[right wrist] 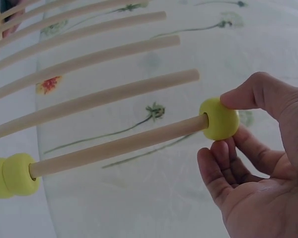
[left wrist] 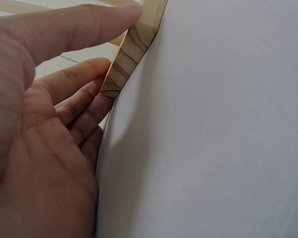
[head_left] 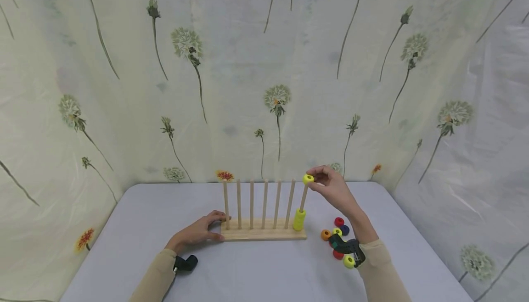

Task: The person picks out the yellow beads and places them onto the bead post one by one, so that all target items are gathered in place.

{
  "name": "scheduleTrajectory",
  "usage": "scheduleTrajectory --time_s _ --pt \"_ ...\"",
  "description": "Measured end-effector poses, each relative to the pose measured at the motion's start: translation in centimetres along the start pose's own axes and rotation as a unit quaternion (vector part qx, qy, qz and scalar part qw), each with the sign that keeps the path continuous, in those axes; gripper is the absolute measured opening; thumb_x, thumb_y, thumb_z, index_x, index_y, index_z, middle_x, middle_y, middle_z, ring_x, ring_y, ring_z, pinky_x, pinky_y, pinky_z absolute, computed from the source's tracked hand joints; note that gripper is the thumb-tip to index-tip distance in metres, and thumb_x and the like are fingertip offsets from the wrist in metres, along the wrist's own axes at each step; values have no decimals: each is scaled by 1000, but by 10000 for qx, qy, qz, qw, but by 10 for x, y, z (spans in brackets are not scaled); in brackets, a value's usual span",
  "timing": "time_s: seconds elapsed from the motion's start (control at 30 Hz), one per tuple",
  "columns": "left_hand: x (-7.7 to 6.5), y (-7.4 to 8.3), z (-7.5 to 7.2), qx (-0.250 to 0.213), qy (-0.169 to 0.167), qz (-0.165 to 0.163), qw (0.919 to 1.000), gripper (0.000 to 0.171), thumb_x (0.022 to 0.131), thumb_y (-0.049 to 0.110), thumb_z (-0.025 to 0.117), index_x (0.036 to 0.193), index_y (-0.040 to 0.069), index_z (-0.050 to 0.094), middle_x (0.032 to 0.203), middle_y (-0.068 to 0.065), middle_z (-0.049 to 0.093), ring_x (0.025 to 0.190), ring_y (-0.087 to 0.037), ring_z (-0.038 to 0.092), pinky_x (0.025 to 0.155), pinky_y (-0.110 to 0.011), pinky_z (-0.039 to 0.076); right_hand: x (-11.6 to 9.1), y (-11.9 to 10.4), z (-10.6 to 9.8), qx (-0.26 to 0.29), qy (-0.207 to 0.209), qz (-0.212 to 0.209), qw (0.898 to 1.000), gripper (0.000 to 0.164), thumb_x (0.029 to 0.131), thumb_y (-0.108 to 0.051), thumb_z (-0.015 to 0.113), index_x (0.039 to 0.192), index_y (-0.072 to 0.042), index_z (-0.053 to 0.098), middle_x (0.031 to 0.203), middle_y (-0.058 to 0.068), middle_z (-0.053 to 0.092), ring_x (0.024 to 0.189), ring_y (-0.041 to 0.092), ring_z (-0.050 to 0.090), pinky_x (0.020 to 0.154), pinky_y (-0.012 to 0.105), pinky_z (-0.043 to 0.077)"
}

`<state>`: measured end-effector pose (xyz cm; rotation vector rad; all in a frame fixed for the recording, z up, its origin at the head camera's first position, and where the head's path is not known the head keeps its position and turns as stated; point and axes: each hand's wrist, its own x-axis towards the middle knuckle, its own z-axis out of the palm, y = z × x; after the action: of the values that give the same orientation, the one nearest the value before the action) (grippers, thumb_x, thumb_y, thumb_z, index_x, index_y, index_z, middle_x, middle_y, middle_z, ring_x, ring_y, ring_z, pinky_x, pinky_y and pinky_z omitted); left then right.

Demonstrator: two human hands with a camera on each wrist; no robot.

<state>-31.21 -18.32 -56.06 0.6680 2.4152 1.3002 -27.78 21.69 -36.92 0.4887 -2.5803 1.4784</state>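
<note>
Yellow bead is located at the top of the rightmost peg; the peg tip is hidden inside its hole. Right hand: raised, forearm angled up from the lower right; thumb and fingers nearly closed, pinching the bead from opposite sides. Yellow stack sits at the foot of the same peg; the left border of the right wrist view cuts it off.

Wooden base rests on the surface. Left hand: low, at the base's left end; thumb at the near edge, fingers at the far edge, spread only to the base's depth and gripping it. In the left wrist view the base is cropped at the top.

Loose beads lie right of the base; a black wrist device covers some, so their number cannot be determined.
</note>
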Motion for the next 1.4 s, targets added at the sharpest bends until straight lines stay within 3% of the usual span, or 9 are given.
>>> scheduleTrajectory --time_s 0.2,0.67,0.8,1.03,1.4 --pt "0 -1 0 14 18 -57 10000 65 81 34 77 138 20 51 144 -3 40 139 -32 33 112 -58 25 -4 -11 0 -21 -21 2 10000 32 91 -4 63 119 6 54 120 20 56 103 22 56 81 9 46" --pt "1 -1 1 -16 41 -170 9998 67 80 33 78 138 17 51 146 -5 39 140 -34 32 112 -60 24 -7 -6 2 -63 13 66 10000 33 91 -8 64 120 5 54 119 20 56 105 28 57 81 11 47" --pt "2 -1 2 60 46 -132 9999 66 80 33 78 138 16 51 145 -6 40 139 -34 33 111 -60 25 -4 3 2 -17 4 114 9999 36 92 -9 65 122 6 53 120 20 56 107 28 57 81 11 47" --pt "2 1 0 35 19 -153 9999 68 80 34 78 139 16 50 145 -6 40 139 -35 32 112 -59 24 6 34 -2 272 -46 124 9995 41 91 -19 67 124 2 52 125 18 54 104 16 55 82 12 47" --pt "3 1 0 36 -13 -142 9999 67 78 33 79 138 15 53 144 -6 41 138 -33 33 112 -58 24 0 37 -11 281 -54 146 9995 45 89 -26 70 123 -2 53 118 9 55 102 14 56 82 14 49"
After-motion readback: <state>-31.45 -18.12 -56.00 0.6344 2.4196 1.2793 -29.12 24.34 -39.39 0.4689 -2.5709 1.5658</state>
